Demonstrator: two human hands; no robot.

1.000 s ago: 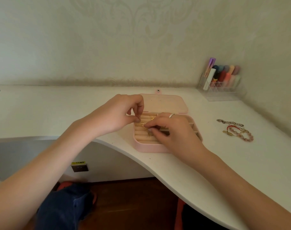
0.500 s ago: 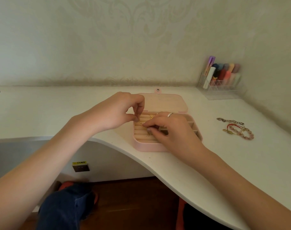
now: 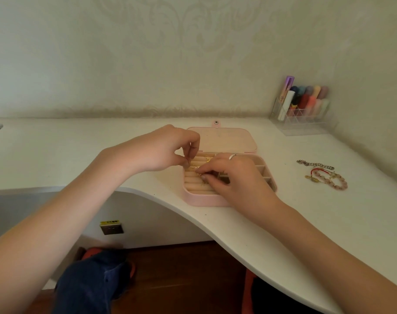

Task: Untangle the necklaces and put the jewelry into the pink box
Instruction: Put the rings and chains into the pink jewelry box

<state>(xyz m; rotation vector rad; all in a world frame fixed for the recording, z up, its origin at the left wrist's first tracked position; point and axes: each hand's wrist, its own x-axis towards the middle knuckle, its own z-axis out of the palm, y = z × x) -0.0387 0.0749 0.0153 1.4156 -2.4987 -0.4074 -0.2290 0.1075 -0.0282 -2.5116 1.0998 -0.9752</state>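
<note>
**Gold necklace worked over open box**

A white desk (image 3: 329, 223) was observed bearing an open pink jewelry box (image 3: 206, 199). The left hand (image 3: 161, 150) and the right hand (image 3: 236, 177) were held over its ring rolls, each pinching a gold necklace (image 3: 198, 167). A beaded bracelet (image 3: 329, 177) was noted well apart, rightward.

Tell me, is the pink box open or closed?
Open. The pink box has its lid lying flat behind it, so the ridged rolls and small compartments inside show, and both hands work inside.
</note>
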